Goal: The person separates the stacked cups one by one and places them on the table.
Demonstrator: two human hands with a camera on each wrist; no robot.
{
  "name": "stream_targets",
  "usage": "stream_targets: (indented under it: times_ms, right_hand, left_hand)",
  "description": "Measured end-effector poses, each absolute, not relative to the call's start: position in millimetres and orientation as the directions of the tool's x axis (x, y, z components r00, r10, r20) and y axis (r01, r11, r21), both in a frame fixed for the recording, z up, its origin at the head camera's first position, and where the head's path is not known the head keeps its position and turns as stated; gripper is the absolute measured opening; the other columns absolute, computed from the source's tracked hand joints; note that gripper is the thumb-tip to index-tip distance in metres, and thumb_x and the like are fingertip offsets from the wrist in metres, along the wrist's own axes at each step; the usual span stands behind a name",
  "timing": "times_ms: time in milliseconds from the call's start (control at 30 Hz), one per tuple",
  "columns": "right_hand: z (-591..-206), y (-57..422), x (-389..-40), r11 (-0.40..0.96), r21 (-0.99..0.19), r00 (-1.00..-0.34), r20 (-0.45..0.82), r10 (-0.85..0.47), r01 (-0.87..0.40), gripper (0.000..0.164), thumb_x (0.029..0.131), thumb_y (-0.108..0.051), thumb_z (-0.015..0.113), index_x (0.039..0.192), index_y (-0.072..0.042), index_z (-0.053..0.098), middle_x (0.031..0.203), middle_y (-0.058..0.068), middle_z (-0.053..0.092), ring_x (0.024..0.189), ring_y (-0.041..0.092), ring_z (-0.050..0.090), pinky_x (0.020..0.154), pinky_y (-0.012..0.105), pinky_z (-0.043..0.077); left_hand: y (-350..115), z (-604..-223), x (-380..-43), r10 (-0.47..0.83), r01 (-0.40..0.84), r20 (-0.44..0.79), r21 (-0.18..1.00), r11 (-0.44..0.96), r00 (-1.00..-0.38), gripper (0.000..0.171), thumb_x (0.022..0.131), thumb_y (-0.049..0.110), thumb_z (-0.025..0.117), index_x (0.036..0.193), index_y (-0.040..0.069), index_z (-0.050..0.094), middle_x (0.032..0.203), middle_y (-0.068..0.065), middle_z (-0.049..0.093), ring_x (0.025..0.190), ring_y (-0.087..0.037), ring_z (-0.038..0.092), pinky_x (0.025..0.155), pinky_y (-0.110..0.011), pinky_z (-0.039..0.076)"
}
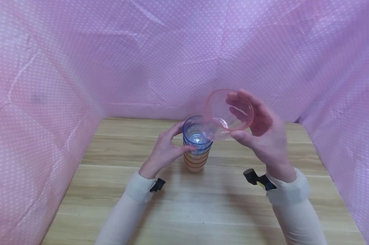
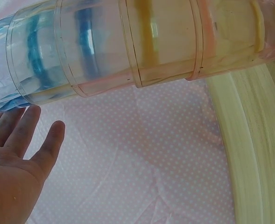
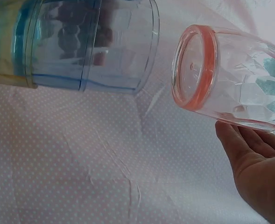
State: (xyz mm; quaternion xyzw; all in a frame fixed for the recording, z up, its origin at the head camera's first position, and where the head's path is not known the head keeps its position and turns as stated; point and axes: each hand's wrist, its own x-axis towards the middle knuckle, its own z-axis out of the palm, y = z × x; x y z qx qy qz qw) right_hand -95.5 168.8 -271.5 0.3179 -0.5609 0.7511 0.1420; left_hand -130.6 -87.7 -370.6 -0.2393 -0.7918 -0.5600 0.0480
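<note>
A tall stack of clear tinted plastic cups (image 1: 195, 164) stands upright on the table, orange and yellow low down, blue on top. My left hand (image 1: 163, 150) holds the top blue cup (image 1: 197, 132), thumb on the near side, fingers at the left rim. In my right hand (image 1: 271, 137) is a clear pink cup (image 1: 218, 103), tilted with its mouth up and its base toward the stack's top. The right wrist view shows a gap between the pink cup's ringed base (image 3: 205, 70) and the blue rim (image 3: 154, 44). In the left wrist view, the nested cups (image 2: 167, 44) run in several coloured bands.
The light wood table (image 1: 202, 212) extends around the stack. Pink polka-dot cloth (image 1: 172, 61) hangs behind and on both sides, close to the table's edges. Black wrist mounts (image 1: 259, 179) stick out from both cuffs.
</note>
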Motion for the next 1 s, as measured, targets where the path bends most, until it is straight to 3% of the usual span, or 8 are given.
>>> stream_targets:
  times_ms: [500, 1000]
  right_hand:
    - [-293.2, 192.6, -85.9, -0.428, -0.676, -0.732, 0.679, -0.047, -0.600, 0.081, 0.071, 0.015, 0.088, 0.141, 0.019, 0.048, 0.135, 0.035, 0.059, 0.130, 0.042, 0.057, 0.112, 0.046, 0.048]
    - [-324.7, 212.4, -81.2, -0.396, -0.701, -0.755, 0.656, -0.028, -0.594, 0.079, 0.073, 0.021, 0.083, 0.142, 0.020, 0.045, 0.139, 0.033, 0.058, 0.133, 0.038, 0.056, 0.113, 0.043, 0.046]
  left_hand:
    - [-88.4, -372.2, -130.7, 0.337, 0.442, 0.353, 0.864, 0.241, -0.873, 0.079, 0.074, 0.014, 0.094, 0.145, 0.015, 0.059, 0.140, -0.001, 0.066, 0.131, -0.019, 0.060, 0.117, -0.047, 0.040]
    - [-88.5, -374.4, -131.6, 0.338, 0.456, 0.368, 0.860, 0.230, -0.866, 0.080, 0.074, 0.013, 0.095, 0.145, 0.014, 0.059, 0.141, 0.000, 0.065, 0.131, -0.018, 0.059, 0.117, -0.046, 0.040]
